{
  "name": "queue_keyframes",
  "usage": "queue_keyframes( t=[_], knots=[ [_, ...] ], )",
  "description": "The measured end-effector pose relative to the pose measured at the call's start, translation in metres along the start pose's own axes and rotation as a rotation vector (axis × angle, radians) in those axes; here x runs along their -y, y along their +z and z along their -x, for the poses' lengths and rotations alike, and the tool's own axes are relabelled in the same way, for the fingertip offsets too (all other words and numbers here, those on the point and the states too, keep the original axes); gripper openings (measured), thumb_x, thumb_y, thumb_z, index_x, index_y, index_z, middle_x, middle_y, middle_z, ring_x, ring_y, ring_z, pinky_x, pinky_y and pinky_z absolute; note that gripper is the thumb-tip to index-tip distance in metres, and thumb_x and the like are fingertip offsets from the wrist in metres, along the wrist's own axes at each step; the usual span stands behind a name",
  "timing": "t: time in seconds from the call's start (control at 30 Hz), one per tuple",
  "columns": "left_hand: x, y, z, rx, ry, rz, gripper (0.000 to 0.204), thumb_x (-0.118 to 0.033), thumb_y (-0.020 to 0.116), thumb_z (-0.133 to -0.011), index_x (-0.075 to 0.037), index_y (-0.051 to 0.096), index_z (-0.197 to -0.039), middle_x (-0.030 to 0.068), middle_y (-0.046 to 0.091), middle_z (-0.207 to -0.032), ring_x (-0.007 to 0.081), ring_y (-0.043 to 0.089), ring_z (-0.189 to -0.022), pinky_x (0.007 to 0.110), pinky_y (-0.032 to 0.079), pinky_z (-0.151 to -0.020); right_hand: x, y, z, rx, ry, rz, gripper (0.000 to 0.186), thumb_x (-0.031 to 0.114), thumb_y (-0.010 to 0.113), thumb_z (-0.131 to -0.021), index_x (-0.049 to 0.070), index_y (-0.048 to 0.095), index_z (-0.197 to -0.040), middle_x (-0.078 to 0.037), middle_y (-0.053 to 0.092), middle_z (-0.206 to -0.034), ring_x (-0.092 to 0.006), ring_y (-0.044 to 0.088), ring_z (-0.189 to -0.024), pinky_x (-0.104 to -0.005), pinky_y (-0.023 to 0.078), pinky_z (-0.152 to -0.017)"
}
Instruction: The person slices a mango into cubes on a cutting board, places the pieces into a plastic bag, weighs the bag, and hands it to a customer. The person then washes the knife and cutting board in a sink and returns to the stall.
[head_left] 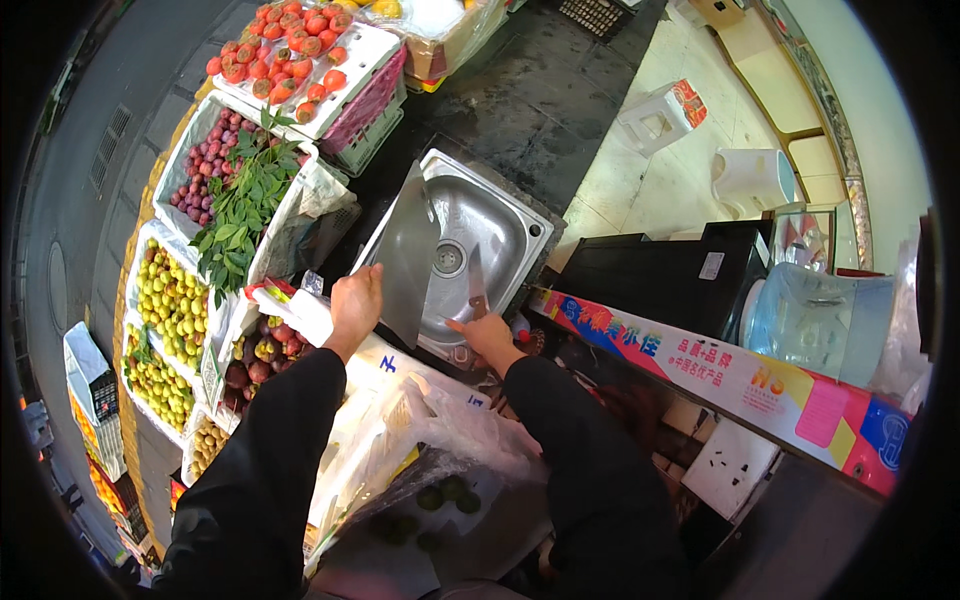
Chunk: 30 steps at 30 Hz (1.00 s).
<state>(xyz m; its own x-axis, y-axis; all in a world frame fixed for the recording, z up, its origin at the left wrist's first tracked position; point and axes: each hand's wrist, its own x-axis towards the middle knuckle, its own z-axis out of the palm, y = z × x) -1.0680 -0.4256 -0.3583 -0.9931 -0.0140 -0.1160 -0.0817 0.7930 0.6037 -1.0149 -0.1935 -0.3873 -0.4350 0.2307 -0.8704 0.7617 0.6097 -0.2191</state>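
Observation:
My left hand (355,300) is closed on a flat, thin metal sheet (400,250), held tilted over the left side of a steel sink (500,225). My right hand (485,340) grips a knife (476,275) at the sink's near edge, its index finger reaching forward and its blade pointing away from me over the basin, with the drain beside it. The knife's handle is hidden in the hand. White cartons and crumpled clear plastic (390,430) lie just below both hands.
Crates of persimmons (290,55), plums with leafy sprigs (230,230), green jujubes (170,305) and mangosteens (260,370) line the left. At right are a black appliance (650,280), a printed board (710,370) and a water jug (800,320). A white stool (660,120) stands behind.

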Motion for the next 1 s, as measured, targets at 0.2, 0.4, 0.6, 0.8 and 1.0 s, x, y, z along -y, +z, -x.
queue_keyframes(
  t=[0.2,0.4,0.6,0.8,1.0],
  knots=[
    [0.006,-0.002,-0.004,0.078,-0.063,0.089,0.043,-0.030,0.052,-0.098,0.003,0.061,-0.072,0.0266,0.058,-0.068,0.0455,0.059,-0.067,0.051,0.044,-0.063,0.015,0.002,0.024,-0.262,-0.034,-0.184,0.043,0.036,0.071,-0.078,-0.007,0.067,-0.081,-0.020,0.068,-0.074,-0.0332,0.072,-0.073,-0.0414,0.056,-0.068],
    [0.009,-0.005,-0.008,0.162,-0.143,0.138,0.047,-0.032,0.053,-0.097,0.005,0.059,-0.070,0.0260,0.055,-0.064,0.0444,0.056,-0.063,0.050,0.041,-0.061,0.019,-0.009,0.023,-0.219,0.034,-0.504,0.036,0.024,0.067,-0.080,-0.010,0.064,-0.091,-0.016,0.067,-0.071,-0.0278,0.066,-0.050,-0.0373,0.052,-0.043],
    [0.009,-0.004,-0.008,0.175,-0.129,0.142,0.047,-0.032,0.053,-0.097,0.005,0.059,-0.070,0.0256,0.055,-0.063,0.0442,0.056,-0.063,0.050,0.041,-0.061,0.019,-0.009,0.014,-0.340,0.076,-0.706,0.038,0.026,0.070,-0.081,-0.010,0.063,-0.089,-0.016,0.066,-0.071,-0.0276,0.066,-0.052,-0.0364,0.053,-0.044],
    [0.011,-0.004,-0.007,0.176,-0.113,0.124,0.047,-0.032,0.052,-0.097,0.005,0.059,-0.069,0.0254,0.056,-0.063,0.0443,0.057,-0.065,0.050,0.042,-0.062,0.021,-0.010,0.003,-0.454,0.124,-0.831,0.029,0.021,0.069,-0.082,-0.007,0.061,-0.086,-0.013,0.063,-0.077,-0.0219,0.062,-0.056,-0.0328,0.052,-0.040],
    [0.013,-0.001,-0.007,0.164,-0.072,0.132,0.046,-0.031,0.054,-0.097,0.007,0.057,-0.070,0.0214,0.049,-0.056,0.0344,0.048,-0.051,0.045,0.039,-0.055,0.026,-0.016,-0.002,-0.462,0.174,-0.838,0.044,0.031,0.078,-0.079,-0.006,0.058,-0.091,-0.013,0.062,-0.080,-0.0187,0.059,-0.056,-0.0325,0.052,-0.040]
  ],
)
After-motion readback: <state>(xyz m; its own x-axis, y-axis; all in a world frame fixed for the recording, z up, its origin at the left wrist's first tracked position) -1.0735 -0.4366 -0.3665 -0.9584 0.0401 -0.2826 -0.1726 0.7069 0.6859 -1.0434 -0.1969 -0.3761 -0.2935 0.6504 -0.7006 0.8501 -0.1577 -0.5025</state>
